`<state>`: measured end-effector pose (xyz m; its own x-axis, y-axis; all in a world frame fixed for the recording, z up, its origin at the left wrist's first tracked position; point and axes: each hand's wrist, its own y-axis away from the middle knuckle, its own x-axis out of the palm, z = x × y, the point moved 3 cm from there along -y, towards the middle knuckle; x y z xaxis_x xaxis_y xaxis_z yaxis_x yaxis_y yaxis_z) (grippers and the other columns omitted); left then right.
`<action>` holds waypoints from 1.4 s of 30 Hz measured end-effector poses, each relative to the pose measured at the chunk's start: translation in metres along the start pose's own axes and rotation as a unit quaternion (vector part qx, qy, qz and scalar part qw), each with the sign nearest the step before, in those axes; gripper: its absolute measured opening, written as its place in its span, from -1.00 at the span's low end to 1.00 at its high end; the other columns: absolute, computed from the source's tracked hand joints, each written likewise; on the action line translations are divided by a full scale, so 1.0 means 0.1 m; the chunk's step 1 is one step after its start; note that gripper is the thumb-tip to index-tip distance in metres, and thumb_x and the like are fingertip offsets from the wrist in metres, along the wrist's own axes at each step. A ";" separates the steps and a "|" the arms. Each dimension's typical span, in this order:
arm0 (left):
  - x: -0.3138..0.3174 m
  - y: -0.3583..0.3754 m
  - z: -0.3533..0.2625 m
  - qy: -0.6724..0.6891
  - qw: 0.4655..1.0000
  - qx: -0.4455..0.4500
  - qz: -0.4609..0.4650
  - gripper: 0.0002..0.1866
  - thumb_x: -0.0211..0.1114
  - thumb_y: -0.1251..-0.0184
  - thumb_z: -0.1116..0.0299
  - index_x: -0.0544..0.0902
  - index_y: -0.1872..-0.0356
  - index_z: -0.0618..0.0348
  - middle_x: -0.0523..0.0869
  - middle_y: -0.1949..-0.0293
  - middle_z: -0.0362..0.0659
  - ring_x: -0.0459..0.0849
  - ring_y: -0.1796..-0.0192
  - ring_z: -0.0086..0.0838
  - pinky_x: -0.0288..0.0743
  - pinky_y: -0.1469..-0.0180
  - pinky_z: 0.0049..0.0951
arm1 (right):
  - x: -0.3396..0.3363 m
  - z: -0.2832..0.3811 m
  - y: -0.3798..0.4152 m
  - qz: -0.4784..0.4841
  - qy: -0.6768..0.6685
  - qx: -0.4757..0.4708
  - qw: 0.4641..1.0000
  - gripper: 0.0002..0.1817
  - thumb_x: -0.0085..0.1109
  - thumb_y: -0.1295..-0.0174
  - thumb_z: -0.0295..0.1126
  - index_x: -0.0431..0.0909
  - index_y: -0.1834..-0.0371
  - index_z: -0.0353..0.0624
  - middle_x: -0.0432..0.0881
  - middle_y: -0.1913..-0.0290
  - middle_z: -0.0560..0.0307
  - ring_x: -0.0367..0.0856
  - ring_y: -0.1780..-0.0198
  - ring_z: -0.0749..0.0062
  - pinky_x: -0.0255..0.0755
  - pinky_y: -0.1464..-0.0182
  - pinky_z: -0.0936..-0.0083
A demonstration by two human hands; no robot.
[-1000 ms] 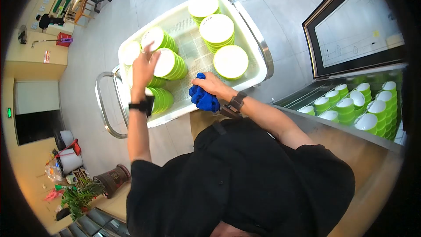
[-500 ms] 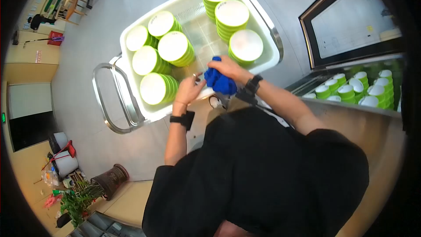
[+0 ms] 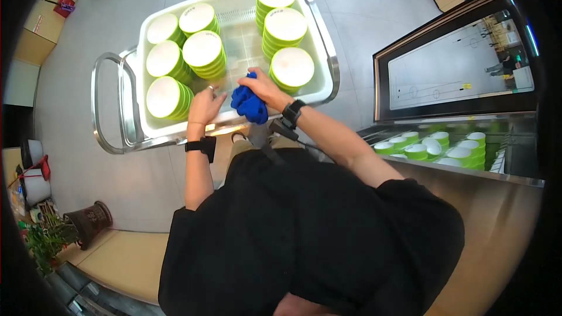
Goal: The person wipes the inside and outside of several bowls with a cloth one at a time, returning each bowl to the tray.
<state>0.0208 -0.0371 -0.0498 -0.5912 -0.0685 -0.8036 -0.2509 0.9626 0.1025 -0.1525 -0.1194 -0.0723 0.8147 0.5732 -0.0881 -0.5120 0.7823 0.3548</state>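
My right hand point(image 3: 264, 89) grips a bunched blue cloth point(image 3: 250, 105) over the near edge of a white plastic tub point(image 3: 219, 122). My left hand point(image 3: 205, 107) is at the same edge, left of the cloth, with thumb and fingers apart and nothing visible in it. Inside the tub, stacks of green bowls with white bottoms up stand in two groups: a left group point(image 3: 204, 52) just beyond my left hand and a right group point(image 3: 291, 67) beyond my right hand. Bare tub floor shows between them.
The tub rests on a cart with a curved metal handle point(image 3: 99, 102) at the left. To my right, a steel cabinet with a raised glass-panelled lid point(image 3: 456, 64) holds more green bowls point(image 3: 417, 151). A dark plant pot point(image 3: 91, 222) stands at lower left.
The view has shifted, so the tub and both hands appear further left and more of the cabinet lid shows. The blue cloth stays in my right hand; the bowl stacks keep their places.
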 end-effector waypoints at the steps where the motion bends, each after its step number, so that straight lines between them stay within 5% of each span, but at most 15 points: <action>1: -0.02 -0.02 -0.04 -0.019 1.000 -0.007 0.019 -0.53 0.22 -0.14 0.02 0.61 0.10 0.22 0.67 0.40 0.11 0.65 0.26 -0.03 0.49 0.20 -0.12 | -0.03 0.11 -0.06 -0.055 0.016 -0.045 0.997 -0.20 0.22 -0.01 0.00 0.29 -0.14 -0.49 0.49 -0.02 -0.23 0.49 -0.03 0.16 0.36 -0.07 0.40; 2: -0.01 -0.01 -0.04 -0.042 0.998 -0.015 0.041 -0.53 0.21 -0.14 0.01 0.62 0.11 0.22 0.67 0.40 0.12 0.64 0.25 -0.03 0.49 0.19 -0.11 | -0.03 0.16 -0.06 -0.018 0.019 -0.033 0.999 -0.05 0.23 0.00 0.04 0.10 -0.28 -0.48 0.34 -0.18 -0.29 0.36 -0.19 0.07 0.24 -0.21 0.40; 7: -0.03 -0.02 -0.02 -0.007 0.997 0.069 0.046 -0.54 0.20 -0.16 0.06 0.61 0.08 0.23 0.67 0.35 0.14 0.65 0.24 -0.03 0.49 0.13 -0.18 | 0.01 0.24 -0.03 -0.010 -0.001 -0.043 0.999 -0.07 0.22 0.00 0.05 0.13 -0.28 -0.45 0.36 -0.18 -0.32 0.37 -0.21 0.09 0.26 -0.20 0.41; 10: -0.07 -0.01 -0.03 0.042 0.995 0.083 0.022 -0.57 0.19 -0.18 0.09 0.61 0.09 0.24 0.67 0.33 0.13 0.65 0.24 -0.03 0.50 0.15 -0.20 | 0.04 0.38 0.16 -0.086 0.182 -0.178 0.963 -0.21 0.19 -0.03 -0.04 0.19 -0.27 -0.29 0.40 -0.13 -0.34 0.45 -0.11 -0.08 0.35 -0.12 0.29; 13: -0.16 0.12 -0.16 -0.026 0.989 0.098 -0.107 -0.69 0.18 -0.21 0.18 0.64 0.16 0.18 0.67 0.40 0.04 0.66 0.33 -0.11 0.50 0.26 -0.23 | 0.18 0.56 0.57 -0.197 0.282 -0.340 0.875 -0.35 0.15 -0.07 -0.20 0.23 -0.24 -0.16 0.51 0.03 -0.26 0.49 0.02 -0.13 0.40 0.00 0.18; 15: -0.19 0.24 -0.22 -0.084 0.962 0.120 -0.229 -0.79 0.17 -0.23 0.24 0.66 0.25 0.10 0.66 0.47 -0.04 0.65 0.40 -0.17 0.48 0.38 -0.24 | 0.21 0.53 0.67 -0.182 0.276 -0.323 0.887 -0.43 0.13 -0.08 -0.22 0.31 -0.19 -0.16 0.52 0.04 -0.25 0.52 0.03 -0.09 0.41 0.00 0.20; 22: -0.20 0.19 -0.26 -0.087 0.961 0.146 -0.219 -0.77 0.13 -0.24 0.21 0.67 0.31 0.10 0.65 0.50 0.00 0.65 0.42 -0.13 0.49 0.36 -0.21 | 0.21 0.49 0.42 -0.193 0.303 -0.167 0.918 -0.54 0.00 -0.10 -0.07 0.49 0.04 -0.14 0.62 0.29 -0.26 0.58 0.21 -0.19 0.44 0.11 0.09; 32: -0.19 0.06 -0.22 -0.042 0.979 0.094 -0.174 -0.75 0.12 -0.23 0.20 0.68 0.31 0.10 0.67 0.49 0.02 0.67 0.39 -0.13 0.51 0.30 -0.22 | 0.19 0.54 0.40 -0.169 0.328 -0.086 0.925 -0.54 -0.06 -0.10 -0.04 0.49 0.10 -0.16 0.60 0.24 -0.32 0.57 0.15 -0.19 0.43 0.08 0.06; 34: -0.20 0.06 -0.15 0.065 0.984 0.032 -0.163 -0.76 0.17 -0.21 0.23 0.67 0.26 0.13 0.68 0.45 0.01 0.68 0.39 -0.20 0.51 0.28 -0.26 | 0.20 0.50 0.38 -0.163 0.319 -0.076 0.931 -0.54 -0.05 -0.10 -0.03 0.50 0.11 -0.17 0.61 0.24 -0.31 0.58 0.15 -0.17 0.43 0.08 0.06; 37: -0.35 -0.02 -0.84 0.105 0.966 0.168 -0.169 -0.54 0.31 -0.09 0.24 0.55 -0.01 0.25 0.61 0.08 0.09 0.63 0.09 -0.20 0.49 0.11 -0.33 | 0.18 0.34 0.24 -0.154 0.320 -0.088 0.931 -0.56 0.00 -0.10 -0.06 0.47 0.07 -0.14 0.62 0.32 -0.24 0.58 0.22 -0.19 0.44 0.12 0.05; 39: -0.24 -0.11 -1.32 0.031 0.950 0.285 -0.125 -0.15 0.39 0.04 0.05 0.28 -0.27 0.26 0.47 -0.06 0.25 0.56 -0.01 0.01 0.44 -0.05 -0.26 | 0.21 -0.18 -0.10 -0.134 0.373 -0.291 0.871 -0.54 0.08 -0.10 -0.06 0.42 -0.01 -0.07 0.61 0.25 -0.17 0.57 0.17 -0.08 0.42 0.05 0.15; 40: -0.19 -0.12 -1.57 -0.029 0.968 0.246 -0.040 0.01 0.39 0.12 -0.07 0.15 -0.33 0.26 0.39 -0.10 0.36 0.51 -0.06 0.09 0.39 -0.09 -0.17 | 0.32 -0.63 -0.43 -0.048 -0.091 -0.293 0.951 -0.58 0.11 -0.12 -0.09 0.38 0.02 -0.05 0.56 0.15 -0.09 0.51 0.06 0.10 0.36 -0.04 0.27; 42: 0.07 -0.25 -1.84 -0.150 0.966 0.197 0.074 0.26 0.37 0.27 -0.27 -0.09 -0.40 0.24 0.24 -0.15 0.54 0.42 -0.12 0.26 0.32 -0.13 -0.02 | 0.22 -0.61 -0.34 -0.177 0.007 -0.325 0.929 -0.61 0.07 -0.16 -0.11 0.37 0.02 -0.07 0.51 0.05 -0.03 0.41 -0.04 0.20 0.29 -0.08 0.33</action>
<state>-0.1180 -0.1100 0.0498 -0.3349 0.0995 -0.9370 0.1648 0.9853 0.0457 -0.1343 -0.1185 -0.1432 0.9621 0.2513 -0.1062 -0.2726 0.9016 -0.3359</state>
